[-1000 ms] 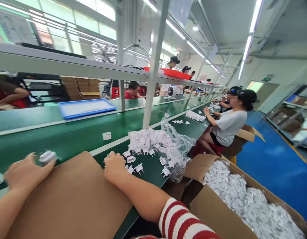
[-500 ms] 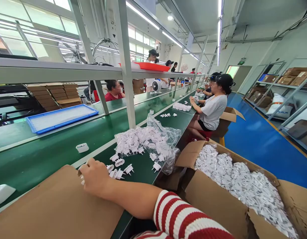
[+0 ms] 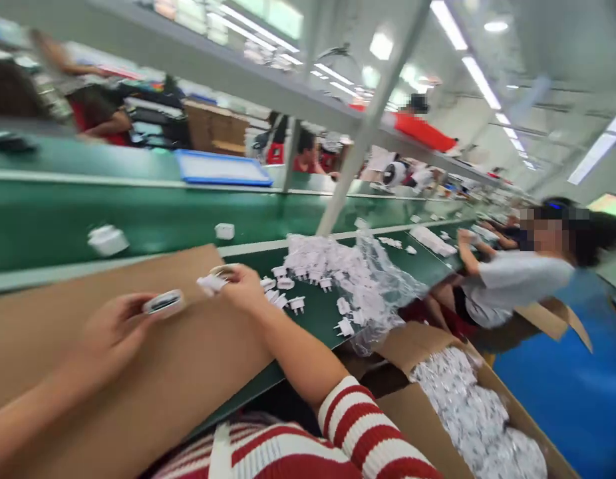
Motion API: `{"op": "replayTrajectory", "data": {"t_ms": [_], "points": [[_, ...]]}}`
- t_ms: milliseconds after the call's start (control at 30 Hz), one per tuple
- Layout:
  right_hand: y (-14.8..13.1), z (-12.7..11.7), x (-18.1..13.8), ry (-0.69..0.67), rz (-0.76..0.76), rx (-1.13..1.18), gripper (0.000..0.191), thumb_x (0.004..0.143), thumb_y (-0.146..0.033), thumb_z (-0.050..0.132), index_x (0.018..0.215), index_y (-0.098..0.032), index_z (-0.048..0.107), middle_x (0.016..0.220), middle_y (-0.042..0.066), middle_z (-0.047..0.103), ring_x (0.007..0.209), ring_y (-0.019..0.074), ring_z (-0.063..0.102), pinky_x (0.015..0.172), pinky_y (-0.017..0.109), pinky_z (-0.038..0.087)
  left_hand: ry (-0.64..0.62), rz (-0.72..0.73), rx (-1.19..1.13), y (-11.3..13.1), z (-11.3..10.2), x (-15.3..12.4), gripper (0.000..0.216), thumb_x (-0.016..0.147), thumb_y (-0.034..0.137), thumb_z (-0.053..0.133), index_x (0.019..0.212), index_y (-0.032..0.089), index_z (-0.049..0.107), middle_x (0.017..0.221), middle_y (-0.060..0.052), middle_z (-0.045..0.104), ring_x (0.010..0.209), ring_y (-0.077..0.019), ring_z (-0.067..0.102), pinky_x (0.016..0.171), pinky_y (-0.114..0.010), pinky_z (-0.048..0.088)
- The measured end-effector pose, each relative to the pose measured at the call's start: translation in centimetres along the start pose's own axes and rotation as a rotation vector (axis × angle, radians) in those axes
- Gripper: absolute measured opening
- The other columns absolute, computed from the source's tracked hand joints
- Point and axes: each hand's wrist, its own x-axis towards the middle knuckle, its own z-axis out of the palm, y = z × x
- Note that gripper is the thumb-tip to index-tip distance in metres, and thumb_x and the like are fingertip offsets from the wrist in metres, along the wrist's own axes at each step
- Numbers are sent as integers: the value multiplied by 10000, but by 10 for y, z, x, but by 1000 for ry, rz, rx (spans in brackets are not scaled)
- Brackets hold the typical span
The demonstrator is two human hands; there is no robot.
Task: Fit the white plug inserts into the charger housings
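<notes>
My left hand is closed on a white plastic housing, whose dark open end faces up and right. In my right hand, the fingers pinch a white plug piece, a short gap from the housing. Both hands are above a brown cardboard sheet on the green bench. Right of my right hand lie several loose white plug pieces with pins. Behind them is a heap of white plug pieces on a clear plastic bag.
White housings sit on the green belt beyond the cardboard. A carton of bagged white parts stands at lower right. A metal post rises behind the heap. A co-worker sits at the right along the bench.
The view has swung left and tilted. My left hand has come into view holding a housing. The plug piece in my right hand now shows clearly.
</notes>
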Motion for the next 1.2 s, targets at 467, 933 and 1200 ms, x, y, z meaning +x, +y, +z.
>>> {"op": "replayTrajectory", "data": {"t_ms": [467,933,1200], "points": [[3,30,-38,-19,-7,-11,417,633,-326,847,994,-174,705,904,45,752,817,158,696,775,299,589,1,102,-302,-25,41,-29,488,874,593,665,1184,217,660,1171,-76,690,1077,-257,629,954,-372,510],[6,26,-45,-86,-329,-315,235,824,-295,719,1045,-219,695,1050,54,699,940,165,671,884,343,567,8,-48,-437,-27,42,-30,526,791,640,720,1127,236,696,1153,-44,700,1072,-253,640,957,-355,518],[3,21,-40,-155,-200,-213,318,724,-395,813,968,-204,742,1085,72,678,963,209,693,876,381,593,14,-62,-434,-23,40,-30,548,779,652,723,1130,232,699,1146,-47,709,1059,-248,646,947,-349,520]]}}
